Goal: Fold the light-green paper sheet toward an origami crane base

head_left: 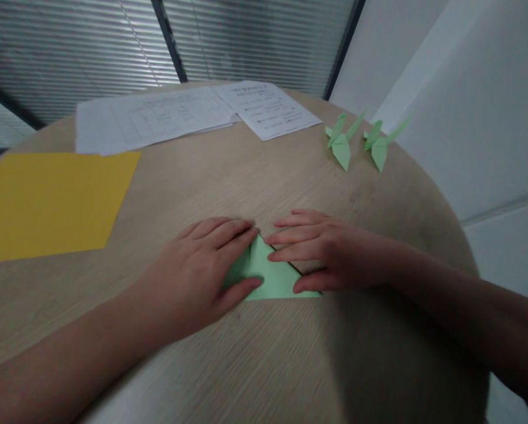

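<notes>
A light green sheet of origami paper [270, 275], folded into a triangle, lies flat on the wooden table in front of me. Its long edge faces me and its peak points away. My left hand [206, 262] rests over the paper's left part, fingers stretched out and reaching the peak, thumb on the paper. That hand hides the triangle's left corner. At the right slanting edge is my right hand [319, 247], its fingers spread; the thumb touches near the right corner and the fingertips lie near the upper edge.
Two folded green paper cranes, a left one [341, 147] and a right one [379, 150], stand at the back right. A yellow sheet [56, 203] lies at the left. Printed papers [158, 118] lie along the far edge of the round table [228, 371], before window blinds [264, 41].
</notes>
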{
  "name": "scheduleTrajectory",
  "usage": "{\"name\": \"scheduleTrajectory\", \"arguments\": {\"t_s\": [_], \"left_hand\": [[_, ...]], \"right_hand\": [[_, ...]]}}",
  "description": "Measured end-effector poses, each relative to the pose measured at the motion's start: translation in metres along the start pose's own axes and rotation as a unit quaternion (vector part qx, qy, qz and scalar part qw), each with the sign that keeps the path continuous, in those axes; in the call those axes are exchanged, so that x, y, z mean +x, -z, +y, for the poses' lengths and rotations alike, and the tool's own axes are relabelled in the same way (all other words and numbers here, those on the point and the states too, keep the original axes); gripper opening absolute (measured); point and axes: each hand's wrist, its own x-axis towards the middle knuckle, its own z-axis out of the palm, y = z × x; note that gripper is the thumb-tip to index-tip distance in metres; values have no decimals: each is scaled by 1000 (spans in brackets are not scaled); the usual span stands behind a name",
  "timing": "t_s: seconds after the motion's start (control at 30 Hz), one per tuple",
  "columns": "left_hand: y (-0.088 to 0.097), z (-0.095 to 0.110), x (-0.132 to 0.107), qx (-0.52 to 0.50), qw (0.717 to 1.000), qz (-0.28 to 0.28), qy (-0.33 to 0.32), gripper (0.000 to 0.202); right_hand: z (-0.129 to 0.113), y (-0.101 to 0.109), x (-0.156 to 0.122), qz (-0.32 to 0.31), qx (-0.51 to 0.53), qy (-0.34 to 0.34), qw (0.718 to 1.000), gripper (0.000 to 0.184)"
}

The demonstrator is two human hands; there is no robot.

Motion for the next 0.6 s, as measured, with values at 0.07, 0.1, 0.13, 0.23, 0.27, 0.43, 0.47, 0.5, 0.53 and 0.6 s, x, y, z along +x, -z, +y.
{"name": "scheduleTrajectory", "arguments": {"t_s": [0.07,0.1,0.13,0.23,0.27,0.43,0.47,0.5,0.53,0.6], "left_hand": [[0,0,-1,6,1000,0,-3,62],[0,0,-1,8,1000,-1,-4,62],[-1,-1,-1,10,1000,-2,-5,62],[-1,-1,-1,13,1000,-4,-5,63],[-2,-2,-1,13,1000,-4,-6,64],[-3,-3,-1,10,1000,-2,-13,65],[-4,-4,-1,11,1000,-2,-14,65],[-4,-4,-1,13,1000,-2,-14,65],[-4,-4,0,15,1000,-2,-14,65],[-3,-4,0,19,1000,-1,-14,65]], "right_hand": [[0,4,-1,-17,14,1,1000,53],[1,5,-2,-25,19,0,1000,54],[1,7,-2,-32,23,-1,999,54],[0,10,-2,-49,31,-5,998,52],[0,11,-2,-54,34,-6,998,51],[-1,13,-1,-70,40,-11,997,49],[0,14,-1,-72,41,-12,996,49],[0,14,-1,-73,43,-13,996,49],[0,14,-1,-73,44,-12,996,49],[0,14,-2,-71,45,-11,996,49]]}}
